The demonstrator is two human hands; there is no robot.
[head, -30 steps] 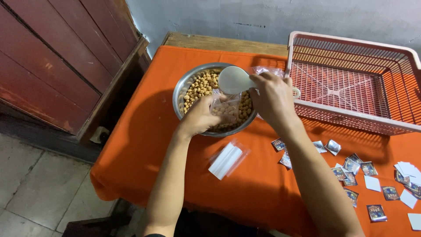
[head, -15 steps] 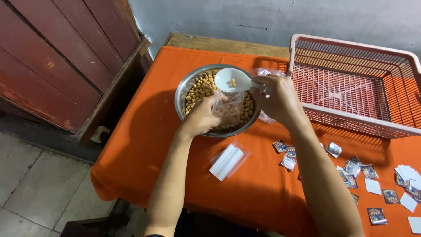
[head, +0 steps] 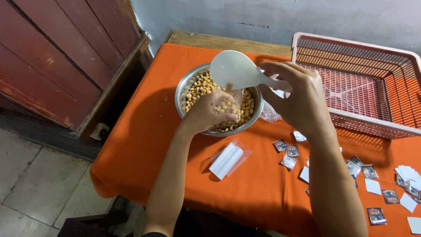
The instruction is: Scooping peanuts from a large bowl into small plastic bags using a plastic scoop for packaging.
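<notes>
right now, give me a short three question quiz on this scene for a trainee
1. True or false: the right hand holds a white scoop.
2. What does the left hand hold over the metal bowl? A) clear plastic bag B) card C) basket
3. What colour is the tablecloth?

Key: 1 true; 2 A; 3 orange.

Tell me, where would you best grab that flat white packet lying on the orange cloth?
Probably by its long edges, coming straight down from above. The white packet lies flat and slanted on the orange cloth, narrow across, so fingers could pinch both sides. It lies apart from the metal bowl, and from the left hand and right hand, busy above the bowl.
</notes>
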